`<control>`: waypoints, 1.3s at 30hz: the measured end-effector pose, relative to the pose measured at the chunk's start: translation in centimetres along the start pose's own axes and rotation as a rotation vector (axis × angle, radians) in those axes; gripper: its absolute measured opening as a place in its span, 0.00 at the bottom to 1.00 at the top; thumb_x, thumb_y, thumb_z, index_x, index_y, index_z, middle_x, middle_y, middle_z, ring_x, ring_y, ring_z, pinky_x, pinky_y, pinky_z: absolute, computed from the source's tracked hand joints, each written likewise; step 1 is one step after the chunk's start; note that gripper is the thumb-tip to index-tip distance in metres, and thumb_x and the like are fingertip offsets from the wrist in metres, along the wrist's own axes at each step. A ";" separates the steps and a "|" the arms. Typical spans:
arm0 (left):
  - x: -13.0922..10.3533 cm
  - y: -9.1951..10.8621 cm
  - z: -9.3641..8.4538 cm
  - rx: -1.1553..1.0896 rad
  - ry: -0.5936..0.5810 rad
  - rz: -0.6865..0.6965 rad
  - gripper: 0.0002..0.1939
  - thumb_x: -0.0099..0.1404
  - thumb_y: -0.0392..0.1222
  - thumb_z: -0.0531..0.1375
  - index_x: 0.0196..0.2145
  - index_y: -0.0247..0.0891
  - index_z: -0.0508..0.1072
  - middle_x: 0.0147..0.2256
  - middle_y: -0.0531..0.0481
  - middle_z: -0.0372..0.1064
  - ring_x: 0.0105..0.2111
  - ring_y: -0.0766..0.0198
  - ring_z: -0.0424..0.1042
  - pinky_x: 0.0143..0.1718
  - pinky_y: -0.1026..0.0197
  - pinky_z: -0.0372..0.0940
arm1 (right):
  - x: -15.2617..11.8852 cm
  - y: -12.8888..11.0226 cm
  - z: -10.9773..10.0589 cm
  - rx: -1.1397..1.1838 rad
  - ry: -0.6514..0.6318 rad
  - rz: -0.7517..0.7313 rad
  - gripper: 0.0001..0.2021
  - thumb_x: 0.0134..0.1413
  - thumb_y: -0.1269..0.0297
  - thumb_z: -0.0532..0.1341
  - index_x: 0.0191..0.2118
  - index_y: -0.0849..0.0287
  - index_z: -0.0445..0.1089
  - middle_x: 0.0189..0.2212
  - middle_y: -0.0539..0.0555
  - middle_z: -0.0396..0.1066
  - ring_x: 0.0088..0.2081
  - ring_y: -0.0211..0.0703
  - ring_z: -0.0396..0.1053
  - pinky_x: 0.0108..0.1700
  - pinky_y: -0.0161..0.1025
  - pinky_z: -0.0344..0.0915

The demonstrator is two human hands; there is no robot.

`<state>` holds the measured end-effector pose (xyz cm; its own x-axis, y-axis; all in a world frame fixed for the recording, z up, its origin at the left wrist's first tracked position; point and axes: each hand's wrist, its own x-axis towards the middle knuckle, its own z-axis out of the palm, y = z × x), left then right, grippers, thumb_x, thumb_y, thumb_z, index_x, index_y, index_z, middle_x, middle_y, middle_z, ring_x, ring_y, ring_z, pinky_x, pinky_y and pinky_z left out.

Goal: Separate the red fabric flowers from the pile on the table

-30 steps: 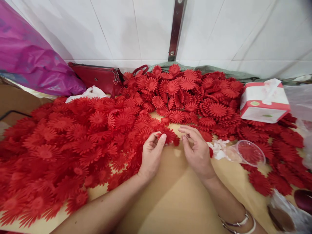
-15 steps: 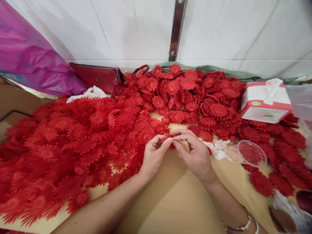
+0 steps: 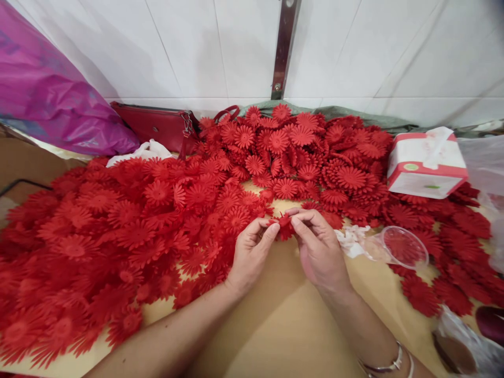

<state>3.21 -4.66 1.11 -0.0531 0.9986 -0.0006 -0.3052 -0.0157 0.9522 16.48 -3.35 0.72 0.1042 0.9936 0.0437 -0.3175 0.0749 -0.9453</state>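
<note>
Between my two hands, a small red flower piece (image 3: 284, 227) is pinched above the wooden table (image 3: 275, 315). My left hand (image 3: 252, 249) grips its left edge with thumb and index finger. On the other side, the thumb and fingers of my right hand (image 3: 321, 247) close on its right edge. Part of the piece is hidden by the fingertips. A large heap of red petalled flowers (image 3: 129, 215) lies left of my hands, and another pile (image 3: 303, 142) rises behind them.
A tissue box (image 3: 428, 165) sits at the back right, near a clear plastic lid (image 3: 405, 247) and crumpled white tissue (image 3: 352, 239). A red purse (image 3: 155, 126) and purple bag (image 3: 59, 89) are at the back left. Plastic-wrapped items lie at the lower right.
My right hand has moved slightly right, away from my left hand. More of the red flower piece now shows between the fingertips.
</note>
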 end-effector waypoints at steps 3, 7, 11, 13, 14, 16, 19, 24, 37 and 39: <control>0.0 -0.1 -0.1 -0.002 0.052 0.010 0.17 0.63 0.53 0.68 0.31 0.37 0.71 0.27 0.57 0.62 0.28 0.70 0.59 0.33 0.68 0.60 | 0.6 -0.2 -0.6 0.007 0.079 -0.048 0.06 0.58 0.60 0.67 0.34 0.54 0.72 0.35 0.48 0.72 0.38 0.39 0.68 0.45 0.40 0.64; 0.1 -0.6 -0.4 -0.041 0.106 -0.020 0.16 0.65 0.53 0.67 0.33 0.38 0.70 0.30 0.56 0.64 0.30 0.70 0.62 0.37 0.68 0.62 | 1.2 -0.4 -1.5 -0.085 0.167 -0.106 0.07 0.59 0.58 0.67 0.36 0.54 0.72 0.34 0.49 0.71 0.35 0.39 0.69 0.44 0.41 0.65; 0.2 -1.1 -0.5 -0.084 0.130 -0.046 0.14 0.65 0.52 0.66 0.35 0.39 0.69 0.32 0.55 0.66 0.32 0.69 0.65 0.40 0.67 0.64 | 0.9 -0.8 -1.1 -0.293 0.136 -0.180 0.06 0.61 0.59 0.66 0.40 0.54 0.73 0.36 0.51 0.73 0.38 0.41 0.71 0.45 0.42 0.67; 0.2 -1.3 -0.5 -0.070 0.143 -0.035 0.13 0.66 0.51 0.66 0.35 0.40 0.69 0.32 0.56 0.66 0.32 0.69 0.65 0.40 0.67 0.64 | 0.7 -1.0 -0.8 -0.362 0.108 -0.255 0.05 0.60 0.61 0.66 0.40 0.55 0.74 0.41 0.53 0.74 0.43 0.42 0.72 0.49 0.43 0.67; 0.2 -1.4 -0.5 -0.063 0.150 -0.028 0.13 0.66 0.50 0.66 0.35 0.40 0.70 0.32 0.56 0.66 0.32 0.69 0.65 0.40 0.67 0.64 | 0.6 -1.0 -0.7 -0.377 0.089 -0.279 0.05 0.60 0.62 0.66 0.40 0.55 0.74 0.43 0.54 0.73 0.46 0.43 0.72 0.51 0.44 0.67; 0.3 -1.5 -0.6 -0.064 0.159 -0.020 0.12 0.66 0.50 0.66 0.36 0.40 0.70 0.33 0.55 0.66 0.33 0.69 0.65 0.41 0.67 0.64 | 0.5 -1.1 -0.5 -0.365 0.059 -0.292 0.04 0.58 0.64 0.67 0.38 0.55 0.73 0.45 0.54 0.72 0.48 0.44 0.72 0.53 0.45 0.67; 0.4 -1.6 -0.7 -0.091 0.188 -0.024 0.12 0.66 0.49 0.66 0.38 0.41 0.70 0.34 0.56 0.66 0.34 0.70 0.66 0.42 0.67 0.64 | 0.6 -1.1 -0.5 -0.291 0.075 -0.230 0.10 0.55 0.64 0.70 0.42 0.54 0.72 0.44 0.54 0.73 0.46 0.43 0.73 0.53 0.45 0.69; 0.4 -1.6 -0.6 -0.138 0.224 -0.041 0.12 0.66 0.49 0.66 0.39 0.41 0.69 0.36 0.55 0.68 0.36 0.70 0.68 0.44 0.67 0.65 | 0.6 -0.9 -0.8 -0.330 0.099 -0.144 0.15 0.56 0.62 0.69 0.48 0.54 0.70 0.39 0.52 0.74 0.40 0.42 0.73 0.47 0.43 0.71; 0.4 -0.3 -0.3 -0.045 0.115 -0.047 0.18 0.59 0.53 0.71 0.30 0.38 0.70 0.29 0.56 0.67 0.30 0.70 0.63 0.35 0.67 0.63 | -0.7 -1.8 0.3 -0.804 -0.085 -0.610 0.11 0.61 0.66 0.65 0.49 0.50 0.75 0.55 0.60 0.68 0.57 0.52 0.69 0.63 0.58 0.64; 0.4 0.0 -0.3 -0.048 0.076 -0.049 0.19 0.59 0.54 0.71 0.30 0.37 0.71 0.28 0.55 0.68 0.30 0.69 0.64 0.35 0.67 0.63 | -0.8 -1.6 0.4 -0.786 -0.120 -0.560 0.07 0.62 0.66 0.64 0.45 0.50 0.76 0.53 0.59 0.70 0.56 0.52 0.70 0.62 0.56 0.66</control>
<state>2.88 -4.27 0.99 -0.1085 0.9915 -0.0713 -0.3540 0.0285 0.9348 16.58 -4.20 2.35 -0.0621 0.8366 0.5443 0.4734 0.5048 -0.7218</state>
